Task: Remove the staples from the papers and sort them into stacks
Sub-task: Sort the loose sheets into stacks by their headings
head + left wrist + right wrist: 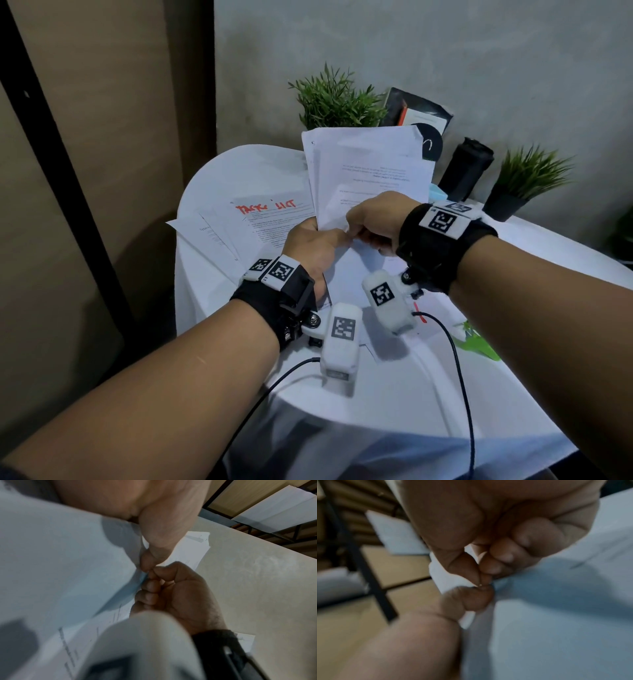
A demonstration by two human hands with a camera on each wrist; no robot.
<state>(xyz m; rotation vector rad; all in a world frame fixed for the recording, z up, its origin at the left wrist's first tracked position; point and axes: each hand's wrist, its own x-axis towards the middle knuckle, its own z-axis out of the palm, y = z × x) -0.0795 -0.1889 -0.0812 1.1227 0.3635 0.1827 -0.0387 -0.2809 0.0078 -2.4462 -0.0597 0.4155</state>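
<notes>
Head view has both hands up over the round white-clothed table (394, 404), working the near corner of a stapled bundle of white printed pages (370, 171) that's held upright and tilted away from me. My left hand (313, 245) has its fingers curled round the bundle's lower edge, thumb pressed on the front sheet. My right hand (375, 219) is bunched tight, thumb and forefinger pinching right at that same corner — the two hands are touching there. From the right wrist I can just make out a tiny pale glint at the fingertips (482, 578), too blurry to call. Loose printed sheets, one with red handwriting (267, 219), lie fanned flat on the left side of the table. Two small green potted plants (337, 99) and a black bottle (466, 168) sit at the far edge.
</notes>
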